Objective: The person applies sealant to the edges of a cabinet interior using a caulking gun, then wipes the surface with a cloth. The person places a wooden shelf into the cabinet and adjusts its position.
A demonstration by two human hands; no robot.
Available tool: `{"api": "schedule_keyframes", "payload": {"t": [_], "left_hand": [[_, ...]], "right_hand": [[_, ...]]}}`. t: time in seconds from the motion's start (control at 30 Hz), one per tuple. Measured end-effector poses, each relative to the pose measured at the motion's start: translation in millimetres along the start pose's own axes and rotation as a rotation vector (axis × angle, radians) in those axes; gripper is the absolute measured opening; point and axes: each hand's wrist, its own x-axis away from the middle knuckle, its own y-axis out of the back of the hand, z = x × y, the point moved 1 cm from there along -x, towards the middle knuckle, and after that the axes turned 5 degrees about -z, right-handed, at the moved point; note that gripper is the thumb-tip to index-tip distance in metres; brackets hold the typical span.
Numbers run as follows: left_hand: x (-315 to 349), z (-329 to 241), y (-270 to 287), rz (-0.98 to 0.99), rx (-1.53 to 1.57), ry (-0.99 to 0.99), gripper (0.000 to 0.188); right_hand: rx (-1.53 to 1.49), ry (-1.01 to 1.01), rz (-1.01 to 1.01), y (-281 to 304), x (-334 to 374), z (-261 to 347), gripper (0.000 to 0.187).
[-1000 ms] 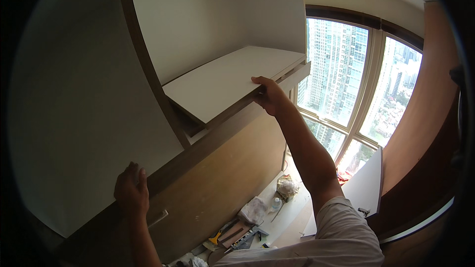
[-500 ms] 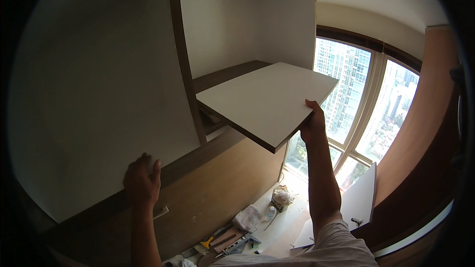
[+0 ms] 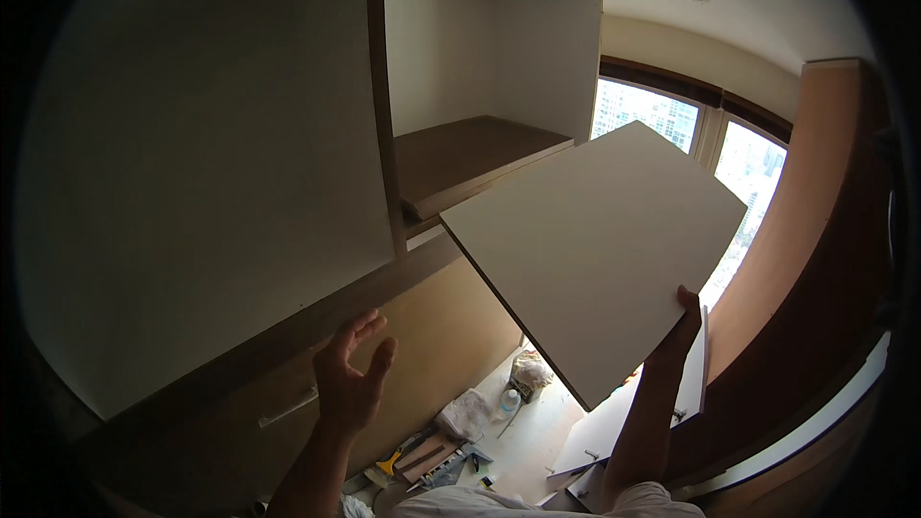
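Note:
A flat white panel (image 3: pixel 595 240) with dark edges hangs tilted in front of an open wall cabinet (image 3: pixel 537 58). My right hand (image 3: pixel 679 321) grips its near right edge, thumb on the white face and the other fingers hidden behind. Its far left corner lies just in front of the brown cabinet shelf (image 3: pixel 484 153). My left hand (image 3: pixel 353 369) is raised with fingers apart, holding nothing, just below the dark lower edge of the cabinet.
A large pale panel (image 3: pixel 211 173) covers the left. On the floor lie a yellow-handled tool (image 3: pixel 389 463), a grey rag (image 3: pixel 466 414) and a plastic bottle (image 3: pixel 508 404). Another white panel with hinges (image 3: pixel 679 415) leans at right, below the window (image 3: pixel 743 182).
The white panel has moved away from the cabinet, down and to the right, and is tilted more, baring the brown shelf. My left hand has left the cabinet edge and moved right.

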Motion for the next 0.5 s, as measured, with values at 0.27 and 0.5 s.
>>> {"api": "schedule_keyframes", "payload": {"t": [0.27,0.5], "left_hand": [[103,-48,-102,0.626,1.061,0.634,0.086],[114,-77,-30,0.421,1.194,0.751,0.055]], "right_hand": [[-0.037,0.104,-0.164,-9,146,19,0.066],[-0.15,0.215,-0.145,2,178,41,0.063]]}}
